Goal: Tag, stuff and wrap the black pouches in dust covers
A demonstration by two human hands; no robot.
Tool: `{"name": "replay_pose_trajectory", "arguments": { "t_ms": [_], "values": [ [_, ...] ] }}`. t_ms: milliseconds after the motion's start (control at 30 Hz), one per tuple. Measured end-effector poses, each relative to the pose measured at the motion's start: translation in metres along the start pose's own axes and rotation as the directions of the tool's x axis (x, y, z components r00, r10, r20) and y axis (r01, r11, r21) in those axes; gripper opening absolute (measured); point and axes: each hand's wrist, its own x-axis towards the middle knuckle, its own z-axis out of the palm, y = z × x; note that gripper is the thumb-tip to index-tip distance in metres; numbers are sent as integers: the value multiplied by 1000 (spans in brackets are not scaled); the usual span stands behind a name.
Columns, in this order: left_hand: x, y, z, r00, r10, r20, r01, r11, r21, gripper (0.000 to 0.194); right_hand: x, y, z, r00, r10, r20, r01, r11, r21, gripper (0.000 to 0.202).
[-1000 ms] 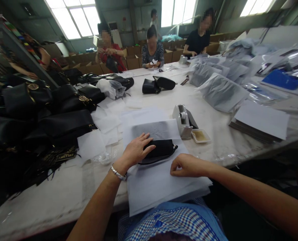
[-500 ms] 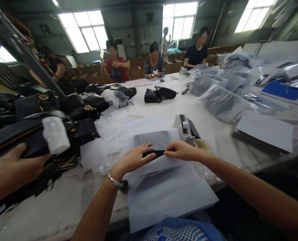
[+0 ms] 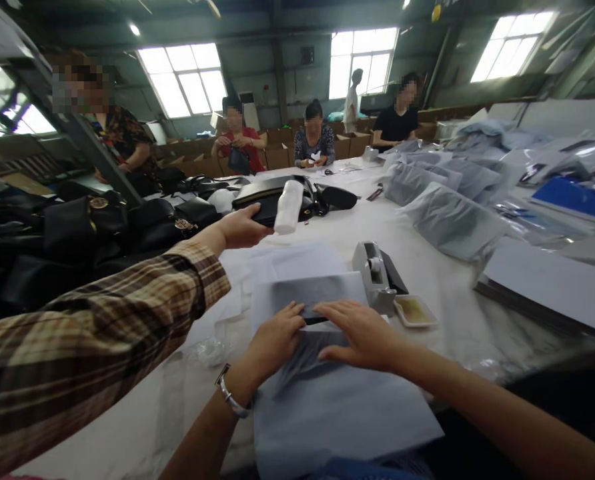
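Note:
White tissue paper [image 3: 342,407] lies at the table's near edge, its upper part folded over a dark item [image 3: 316,320] that shows only as a narrow strip. On the left side of the fold rests my left hand [image 3: 276,340], fingers fairly close together and a silver bracelet at the wrist. My right hand [image 3: 360,333] lies on the right side with thumb and fingers spread, pressing on the paper. Just beyond it stand a tape dispenser [image 3: 377,273] and a small white dish [image 3: 415,311] with something yellowish in it.
A co-worker's plaid-sleeved arm reaches in from the left, holding a black bag [image 3: 265,212] with a white roll [image 3: 288,207]. Black bags [image 3: 72,220] pile up at left. Wrapped bags [image 3: 452,217] and a paper stack [image 3: 547,280] lie right. Several people are across the table.
The co-worker's hand has carried the black bag from the left to beyond the paper. My right hand has opened from a pinch onto the paper, which is now folded over more of the dark item.

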Motion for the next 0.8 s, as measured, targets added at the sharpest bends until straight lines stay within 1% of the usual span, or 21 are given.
{"name": "replay_pose_trajectory", "arguments": {
  "t_ms": [33, 67, 133, 167, 200, 233, 267, 300, 333, 367, 400, 433, 500, 567, 667, 800],
  "values": [
    [1, 0, -1, 1000, 3, -7, -3, 1000, -7, 22, 2, -4, 5, 999, -37, 3, 37, 999, -33, 60],
    [1, -1, -2, 1000, 8, -16, -8, 1000, -25, 22, 5, -5, 10, 998, -59, 17, 60, 996, -61, 50],
    [-3, -5, -6, 999, 10, -47, -15, 994, -112, 24, 12, -2, 22, 995, -80, 59, 86, 991, -101, 21],
    [-8, -7, -8, 997, -12, -81, -2, 985, -173, 27, 15, 1, 27, 994, -83, 71, 91, 990, -112, 12],
    [-15, -11, -8, 990, -60, -132, 27, 971, -236, 30, 16, 5, 32, 994, -87, 69, 94, 989, -116, 8],
    [-24, -14, -7, 972, -135, -193, 74, 953, -295, 32, 16, 10, 36, 994, -93, 54, 98, 989, -113, 9],
    [-36, -18, -4, 939, -232, -255, 136, 928, -346, 33, 15, 13, 39, 995, -100, 29, 103, 989, -105, 10],
    [-49, -22, 0, 893, -330, -305, 202, 901, -384, 33, 13, 16, 41, 994, -112, 0, 112, 990, -92, 10],
    [-63, -24, 5, 850, -412, -329, 264, 873, -411, 32, 10, 18, 42, 991, -131, -24, 129, 989, -74, 11],
    [-77, -26, 12, 822, -469, -324, 316, 848, -427, 31, 7, 20, 44, 987, -154, -42, 152, 987, -55, 11],
    [-90, -27, 19, 816, -502, -287, 357, 828, -433, 29, 5, 21, 44, 983, -173, -55, 171, 984, -40, 12],
    [-102, -28, 25, 824, -517, -232, 388, 814, -433, 29, 3, 22, 45, 981, -182, -65, 180, 983, -30, 14],
    [-119, -27, 35, 858, -503, -104, 420, 804, -421, 38, 0, 23, 47, 981, -180, -66, 179, 984, -21, 21],
    [-126, -25, 38, 877, -481, -24, 432, 808, -400, 50, -1, 24, 48, 983, -174, -54, 173, 985, -21, 28],
    [-124, -22, 30, 895, -446, 8, 419, 836, -354, 60, -1, 26, 50, 984, -172, -42, 171, 985, -31, 29],
    [-121, -21, 19, 928, -371, 28, 354, 857, -374, 74, -2, 28, 51, 984, -175, -37, 174, 984, -48, 23]
  ]
}}
